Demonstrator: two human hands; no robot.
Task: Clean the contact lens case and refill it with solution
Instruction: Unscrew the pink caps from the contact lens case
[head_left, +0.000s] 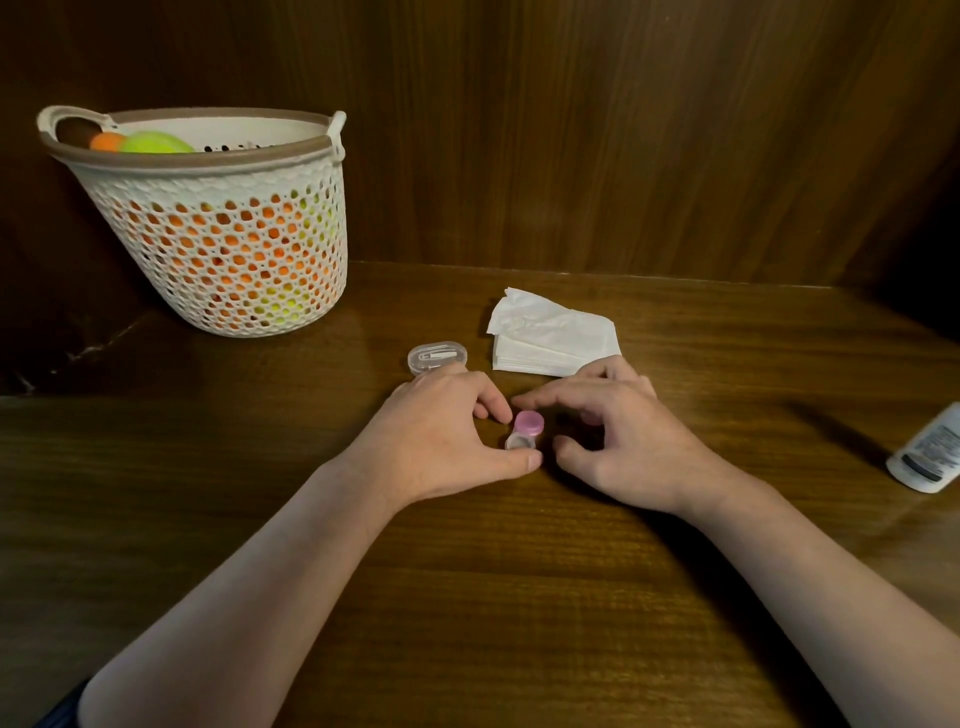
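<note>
A small contact lens case (524, 432) lies on the wooden table (467, 571), its far well closed by a pink cap and its near well pale and clear. My left hand (441, 436) pinches the case between thumb and index finger. My right hand (618, 431) hovers just right of the case with curled fingers, index tip reaching over the pink cap. A faint pinkish spot shows under its curled fingers; whether it holds anything is unclear. A white solution bottle (930, 452) lies at the right edge.
A stack of white tissues (556, 332) lies behind my right hand. A clear oval box with tweezers (437, 357) sits behind my left hand. A white mesh basket (218, 228) with orange and green items stands at the back left, against the wooden wall.
</note>
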